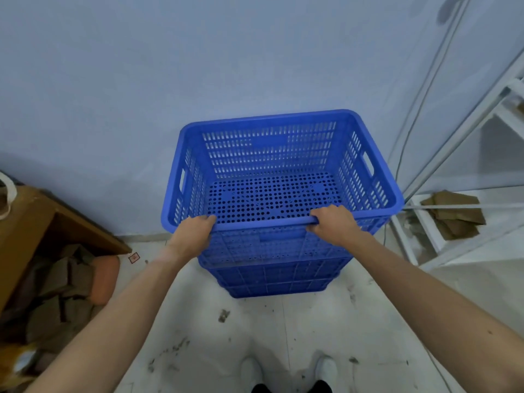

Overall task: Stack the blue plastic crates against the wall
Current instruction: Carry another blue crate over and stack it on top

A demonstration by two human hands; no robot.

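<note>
A stack of blue perforated plastic crates stands on the floor against the pale wall (141,80). The top crate (272,154) is empty and sits nested in the lower crates (275,279), whose rims show beneath it. My left hand (192,234) grips the near rim of the top crate at its left side. My right hand (334,222) is wrapped over the same near rim toward the right. Both arms reach forward from the bottom of the view.
An open cardboard box (34,236) full of brown paper scraps stands at the left. A white metal shelf frame (465,131) with cardboard pieces (453,214) on its low shelf stands at the right. Cables run down the wall corner. The tiled floor (269,330) is scuffed.
</note>
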